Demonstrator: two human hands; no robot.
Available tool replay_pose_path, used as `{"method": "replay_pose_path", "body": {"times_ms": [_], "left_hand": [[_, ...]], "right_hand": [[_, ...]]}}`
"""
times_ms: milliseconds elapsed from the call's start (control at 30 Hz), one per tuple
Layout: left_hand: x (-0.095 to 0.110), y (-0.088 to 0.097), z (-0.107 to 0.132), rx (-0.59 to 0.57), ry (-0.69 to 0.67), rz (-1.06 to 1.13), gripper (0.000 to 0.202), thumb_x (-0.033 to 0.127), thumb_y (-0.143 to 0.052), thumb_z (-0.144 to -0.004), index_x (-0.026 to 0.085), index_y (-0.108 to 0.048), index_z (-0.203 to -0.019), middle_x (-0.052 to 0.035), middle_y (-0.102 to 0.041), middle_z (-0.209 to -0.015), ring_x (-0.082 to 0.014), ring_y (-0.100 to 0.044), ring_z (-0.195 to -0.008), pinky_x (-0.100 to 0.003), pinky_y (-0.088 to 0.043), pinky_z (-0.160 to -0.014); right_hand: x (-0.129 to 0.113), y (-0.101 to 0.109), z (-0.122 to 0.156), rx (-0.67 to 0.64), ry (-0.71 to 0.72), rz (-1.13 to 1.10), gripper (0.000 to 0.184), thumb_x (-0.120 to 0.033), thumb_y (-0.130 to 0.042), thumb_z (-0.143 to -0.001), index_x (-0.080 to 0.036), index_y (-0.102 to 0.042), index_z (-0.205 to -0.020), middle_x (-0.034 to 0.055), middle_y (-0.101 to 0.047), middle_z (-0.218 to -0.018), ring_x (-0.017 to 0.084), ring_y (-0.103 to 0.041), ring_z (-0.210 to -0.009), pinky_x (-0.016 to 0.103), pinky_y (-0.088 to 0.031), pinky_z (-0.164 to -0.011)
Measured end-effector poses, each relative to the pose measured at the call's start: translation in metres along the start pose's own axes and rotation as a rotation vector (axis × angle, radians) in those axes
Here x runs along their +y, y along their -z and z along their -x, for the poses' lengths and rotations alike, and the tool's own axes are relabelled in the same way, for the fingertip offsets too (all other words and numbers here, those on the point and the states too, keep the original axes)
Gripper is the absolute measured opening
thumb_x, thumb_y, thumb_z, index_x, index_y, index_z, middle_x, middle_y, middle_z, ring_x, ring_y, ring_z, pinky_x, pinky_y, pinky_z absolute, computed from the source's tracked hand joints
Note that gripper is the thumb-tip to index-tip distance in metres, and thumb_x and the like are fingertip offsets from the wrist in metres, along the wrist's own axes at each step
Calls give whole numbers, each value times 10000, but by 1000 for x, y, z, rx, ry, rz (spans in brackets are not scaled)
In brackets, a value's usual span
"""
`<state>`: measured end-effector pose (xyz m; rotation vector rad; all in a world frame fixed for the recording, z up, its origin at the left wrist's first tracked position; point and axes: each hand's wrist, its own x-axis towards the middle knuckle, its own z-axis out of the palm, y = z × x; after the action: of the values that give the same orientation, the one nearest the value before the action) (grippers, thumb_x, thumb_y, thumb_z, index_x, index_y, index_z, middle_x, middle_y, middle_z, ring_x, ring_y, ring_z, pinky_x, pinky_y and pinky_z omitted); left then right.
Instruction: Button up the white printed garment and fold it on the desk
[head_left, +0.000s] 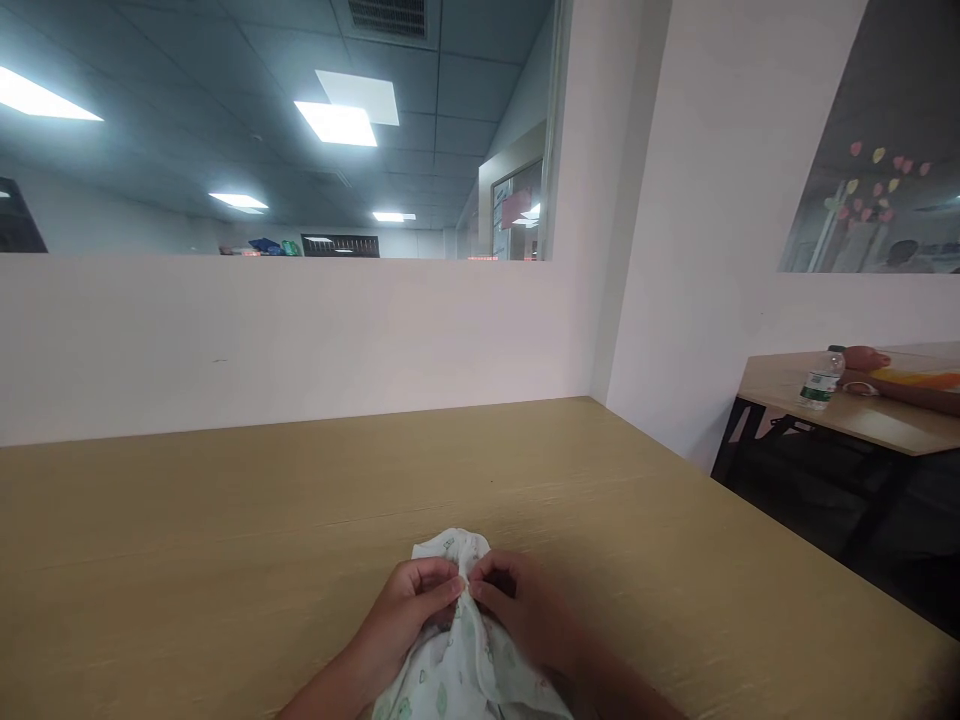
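Observation:
A white cloth garment [457, 665] with a pale green and pink print lies bunched at the near edge of the view, its narrow far end on the tabletop. My left hand [409, 610] pinches a gathered fold of it between thumb and fingers. From the other side, my right hand [521, 605] pinches the same fold, its fingertips almost touching those of the left. Any small fastener between the fingertips is too small to make out. The garment's lower part runs out of view at the bottom.
The wooden table [247, 520] meets a white wall [337, 335] with a window above it. Off to the right, a second table [862, 425] carries a plastic bottle [820, 380] and a doll [866, 360] in yellow and orange. A gap separates the two tables.

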<state>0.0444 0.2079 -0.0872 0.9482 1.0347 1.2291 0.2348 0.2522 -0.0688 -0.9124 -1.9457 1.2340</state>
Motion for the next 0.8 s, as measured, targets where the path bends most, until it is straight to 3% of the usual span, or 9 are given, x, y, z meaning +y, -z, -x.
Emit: {"method": "replay_pose_path", "body": {"times_ms": [267, 433, 600, 800], "left_hand": [[-6, 4, -1, 68, -27, -12, 512, 476, -933, -647, 131, -738, -971, -61, -679, -918, -147, -586, -828, -226, -467, -747], [-11, 3, 0, 113, -58, 2, 470, 476, -930, -650, 158, -749, -945, -47, -690, -904, -149, -588, -819, -230, -461, -746], [-13, 2, 0, 160, -82, -36, 483, 509, -921, -648, 153, -749, -925, -40, -679, -840, -147, -574, -780, -227, -436, -707], [-13, 0, -1, 182, -151, -116, 517, 568, -891, -659, 154, -734, -925, -41, -665, -851, -156, -552, -806, -231, -418, -723]], "right_hand": [[-11, -6, 5, 67, -18, 37, 115, -276, -561, -893, -187, -624, -860, 16, -638, -825, 185, -571, -790, 311, -431, -776], [-28, -11, 12, 175, 9, 23, 88, -253, -609, -857, -185, -656, -886, 56, -667, -808, 215, -616, -740, 327, -457, -691], [-33, -11, 13, 210, 43, 65, 33, -195, -634, -770, -189, -664, -756, 39, -665, -733, 204, -601, -669, 316, -446, -645], [-23, -14, 8, 218, -5, 21, 199, -362, -691, -805, -179, -699, -729, 48, -678, -736, 209, -602, -681, 318, -446, -641]]}}
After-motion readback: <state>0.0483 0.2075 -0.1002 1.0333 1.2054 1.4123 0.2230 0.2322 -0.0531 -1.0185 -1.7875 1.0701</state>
